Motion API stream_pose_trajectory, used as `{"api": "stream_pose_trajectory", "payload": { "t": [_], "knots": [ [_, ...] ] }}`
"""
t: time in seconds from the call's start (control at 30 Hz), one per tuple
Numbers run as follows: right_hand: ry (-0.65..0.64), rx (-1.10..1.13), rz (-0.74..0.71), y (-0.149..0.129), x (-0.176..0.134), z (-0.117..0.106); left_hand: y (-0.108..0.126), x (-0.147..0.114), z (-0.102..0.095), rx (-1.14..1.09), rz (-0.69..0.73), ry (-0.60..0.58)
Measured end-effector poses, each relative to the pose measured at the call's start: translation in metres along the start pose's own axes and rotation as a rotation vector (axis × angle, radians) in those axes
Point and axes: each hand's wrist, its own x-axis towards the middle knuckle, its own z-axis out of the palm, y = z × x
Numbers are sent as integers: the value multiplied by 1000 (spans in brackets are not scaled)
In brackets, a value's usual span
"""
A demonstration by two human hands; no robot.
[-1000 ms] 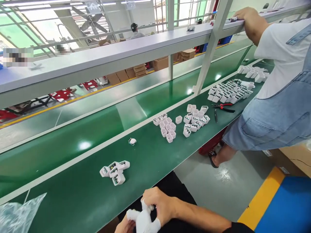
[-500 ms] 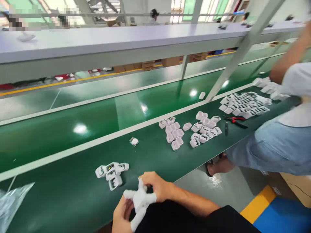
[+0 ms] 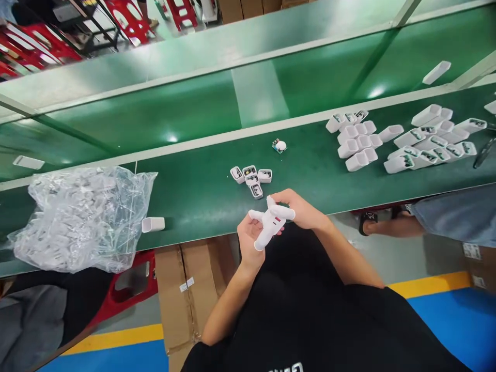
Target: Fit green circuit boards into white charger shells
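A small white plastic housing (image 3: 273, 223), with a reddish slot and a dark slot on its face, is held up between both hands near the bench's front edge. My left hand (image 3: 249, 243) pinches it from the left, my right hand (image 3: 303, 211) from the right. White finger cots cover the thumb and a fingertip of each hand. Just beyond them on the green bench lies a cluster of several white housings (image 3: 256, 191) with circuit boards inside. Farther back is a loose circuit board (image 3: 279, 146) with a round white part.
More white housings (image 3: 357, 139) stand grouped to the right, with another group (image 3: 434, 142) farther along. A clear bag of white parts (image 3: 83, 217) lies left, beside a single housing (image 3: 153, 224). Cardboard boxes (image 3: 170, 299) and a red stool (image 3: 141, 281) stand below. A co-worker's leg (image 3: 403, 227) shows at right.
The view has swung down and to the left, bringing the bag and stool into sight. My hands still hold the housing, which now shows its slotted face.
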Motion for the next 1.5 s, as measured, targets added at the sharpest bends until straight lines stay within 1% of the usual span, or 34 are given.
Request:
{"api": "stream_pose_trajectory", "payload": {
  "t": [0.1,0.17,0.23,0.33,0.4,0.5,0.6,0.7,0.83,0.97,1.07,1.23,1.37,1.5],
  "knots": [
    [-72,87,50,3,6,23,-3,-11,-13,-55,27,48],
    [-103,93,68,5,11,33,-4,-17,-18,-104,50,83],
    [-114,55,71,8,17,37,-6,-22,-21,-151,67,116],
    [-90,-90,25,10,29,36,-8,-27,-21,-214,66,152],
    [-71,-190,1,9,36,33,-8,-28,-19,-262,69,158],
    [-32,-278,-26,2,41,28,-7,-26,-12,-316,92,147],
    [16,-360,-111,-8,39,21,-6,-20,-3,-320,122,146],
    [36,-432,-182,-16,34,12,-7,-15,6,-321,148,159],
    [13,-399,-195,-18,29,-6,-11,-9,21,-299,151,147],
    [-15,-378,-223,-16,29,-25,-15,-2,37,-260,129,165],
    [2,-447,-279,-17,30,-36,-16,6,47,-269,115,124],
    [113,-574,-364,-21,34,-48,-14,21,55,-296,96,44],
    [134,-600,-326,-19,41,-53,-11,29,54,-313,78,4],
    [139,-654,-196,-17,47,-53,-12,34,49,-326,36,-12]
  ]
}}
